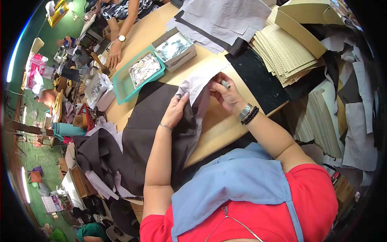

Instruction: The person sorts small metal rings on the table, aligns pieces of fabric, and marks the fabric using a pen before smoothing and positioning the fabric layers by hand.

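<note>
My left hand (176,109) is closed on a piece of dark brown fabric, its thumb pressing the pale grey backing (203,80) folded up over it. The dark side of the fabric (149,117) spreads across the table to the left and hangs over its near edge. My right hand (227,96), with a metal bracelet and black beads at the wrist, is closed around a short grey-green pen-like stick (225,84). Its fingertips are at the right edge of the pale backing; whether they also pinch it is hidden.
Beyond the fabric stand a teal basket (124,96) of small pale pieces and a box (177,60) of shiny metal parts. Pale grey sheets (225,20) and woven cream panels (278,56) lie at the far right. A co-worker's hand (114,54) rests across the table.
</note>
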A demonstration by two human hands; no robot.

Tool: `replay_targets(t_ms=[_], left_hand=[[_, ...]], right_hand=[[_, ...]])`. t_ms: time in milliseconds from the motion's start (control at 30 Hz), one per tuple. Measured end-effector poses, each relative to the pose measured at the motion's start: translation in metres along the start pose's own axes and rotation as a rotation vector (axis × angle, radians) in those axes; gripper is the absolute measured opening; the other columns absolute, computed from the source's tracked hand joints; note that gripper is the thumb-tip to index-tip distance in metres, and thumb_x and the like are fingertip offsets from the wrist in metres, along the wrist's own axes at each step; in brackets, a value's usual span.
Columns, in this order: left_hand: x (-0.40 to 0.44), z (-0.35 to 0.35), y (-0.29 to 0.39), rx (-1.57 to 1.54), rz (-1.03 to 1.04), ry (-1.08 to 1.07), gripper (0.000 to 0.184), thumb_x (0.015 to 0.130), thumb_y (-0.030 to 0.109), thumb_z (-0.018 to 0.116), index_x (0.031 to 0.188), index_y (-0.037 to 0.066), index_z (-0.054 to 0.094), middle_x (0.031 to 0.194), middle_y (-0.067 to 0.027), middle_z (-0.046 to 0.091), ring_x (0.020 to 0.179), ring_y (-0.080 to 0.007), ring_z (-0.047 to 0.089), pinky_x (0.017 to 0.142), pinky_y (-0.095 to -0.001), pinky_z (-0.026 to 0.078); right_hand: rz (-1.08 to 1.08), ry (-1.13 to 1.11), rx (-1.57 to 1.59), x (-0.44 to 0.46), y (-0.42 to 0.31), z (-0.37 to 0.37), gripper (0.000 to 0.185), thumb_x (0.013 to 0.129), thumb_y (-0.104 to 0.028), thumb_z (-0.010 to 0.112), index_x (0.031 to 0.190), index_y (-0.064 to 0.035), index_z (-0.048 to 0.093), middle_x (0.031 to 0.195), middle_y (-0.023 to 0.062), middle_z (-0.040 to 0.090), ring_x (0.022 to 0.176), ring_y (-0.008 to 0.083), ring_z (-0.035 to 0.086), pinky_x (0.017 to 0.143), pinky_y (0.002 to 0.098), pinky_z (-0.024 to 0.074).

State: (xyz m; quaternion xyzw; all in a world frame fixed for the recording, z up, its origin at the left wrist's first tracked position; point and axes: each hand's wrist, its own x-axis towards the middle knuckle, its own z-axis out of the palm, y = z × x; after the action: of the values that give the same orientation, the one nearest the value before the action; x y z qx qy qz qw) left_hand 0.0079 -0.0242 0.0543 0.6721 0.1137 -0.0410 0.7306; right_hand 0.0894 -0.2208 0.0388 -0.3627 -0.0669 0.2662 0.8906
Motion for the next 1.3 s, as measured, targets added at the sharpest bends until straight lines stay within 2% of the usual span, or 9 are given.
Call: replay_targets(t_ms=[400,500,667,833,900,1033,1067,1200,1300], left_hand=[[0.030,0.009,-0.043,0.385,0.384,0.302,0.034,0.103,0.020,0.046,0.128,-0.003,0.051,0.122,-0.0125,0.062,0.115,-0.0215,0.056,0.097,-0.0315,0.041],[0.023,0.013,-0.034,0.156,0.374,0.288,0.036,0.103,0.022,0.049,0.131,0.000,0.051,0.126,-0.0059,0.057,0.114,-0.0156,0.051,0.100,-0.0292,0.039],[0.019,0.001,-0.026,-0.069,0.496,0.334,0.036,0.104,0.023,0.048,0.133,0.002,0.049,0.126,-0.0046,0.056,0.114,-0.0133,0.050,0.099,-0.0284,0.038],[0.016,-0.027,-0.012,0.065,0.646,0.449,0.029,0.104,0.018,0.046,0.126,0.001,0.052,0.120,-0.0050,0.057,0.107,-0.0120,0.050,0.094,-0.0282,0.040],[0.013,-0.024,0.016,0.181,0.779,0.529,0.017,0.103,0.013,0.046,0.109,0.000,0.054,0.103,-0.0033,0.063,0.088,-0.0084,0.051,0.075,-0.0266,0.044],[0.015,-0.014,0.024,0.839,0.598,0.304,0.016,0.098,0.014,0.053,0.104,0.000,0.057,0.073,-0.0223,0.064,0.062,-0.0355,0.064,0.060,-0.0444,0.049],[0.018,-0.005,0.011,0.941,0.496,0.275,0.019,0.098,0.014,0.051,0.107,0.000,0.059,0.092,-0.0284,0.064,0.086,-0.0416,0.066,0.069,-0.0470,0.050],[0.024,0.004,-0.039,1.191,0.501,0.307,0.018,0.093,0.024,0.058,0.097,0.007,0.055,0.080,-0.0184,0.065,0.076,-0.0402,0.063,0.065,-0.0498,0.049],[0.010,0.008,-0.038,1.111,0.473,0.330,0.024,0.091,0.029,0.062,0.096,0.007,0.055,0.079,-0.0169,0.065,0.075,-0.0384,0.064,0.063,-0.0476,0.049]], right_hand=[[-0.034,-0.024,-0.575,-0.001,-0.016,-0.042,0.029,0.087,-0.012,0.073,0.085,-0.0101,0.044,0.112,0.0168,0.059,0.094,0.0114,0.057,0.075,0.0245,0.0503],[-0.407,0.041,-0.589,0.017,0.004,-0.039,0.034,0.085,-0.017,0.077,0.088,-0.0097,0.044,0.110,0.0161,0.059,0.093,0.0118,0.056,0.076,0.0269,0.0504],[-0.122,-0.192,-0.565,-0.006,0.014,-0.011,0.042,0.080,-0.026,0.083,0.091,-0.0127,0.045,0.084,-0.0054,0.049,0.076,0.0044,0.045,0.065,0.0209,0.0410],[-0.171,-0.481,-0.927,-0.021,0.030,0.019,0.038,0.083,-0.025,0.080,0.079,-0.0110,0.045,0.064,-0.0040,0.042,0.061,0.0053,0.038,0.053,0.0239,0.0341],[-0.175,-0.494,-0.890,-0.032,0.036,0.029,0.036,0.086,-0.022,0.075,0.075,-0.0095,0.043,0.060,-0.0033,0.040,0.057,0.0061,0.036,0.051,0.0255,0.0335],[-0.264,-0.548,-0.780,-0.081,0.027,0.057,0.037,0.090,-0.014,0.068,0.066,-0.0073,0.041,0.055,0.0006,0.040,0.053,0.0082,0.034,0.049,0.0284,0.0345],[-0.246,-0.599,-0.879,-0.088,0.025,0.052,0.037,0.088,-0.016,0.071,0.066,-0.0068,0.042,0.054,0.0048,0.045,0.048,0.0137,0.041,0.048,0.0312,0.0372],[-0.428,-0.823,-1.219,-0.092,-0.015,0.027,0.038,0.083,-0.030,0.075,0.066,-0.0094,0.048,0.057,0.0082,0.053,0.050,0.0269,0.055,0.049,0.0362,0.0430],[-0.560,-0.435,-1.305,-0.048,-0.030,-0.013,0.029,0.080,-0.023,0.078,0.069,-0.0079,0.056,0.066,0.0090,0.059,0.057,0.0199,0.056,0.054,0.0324,0.0467]])
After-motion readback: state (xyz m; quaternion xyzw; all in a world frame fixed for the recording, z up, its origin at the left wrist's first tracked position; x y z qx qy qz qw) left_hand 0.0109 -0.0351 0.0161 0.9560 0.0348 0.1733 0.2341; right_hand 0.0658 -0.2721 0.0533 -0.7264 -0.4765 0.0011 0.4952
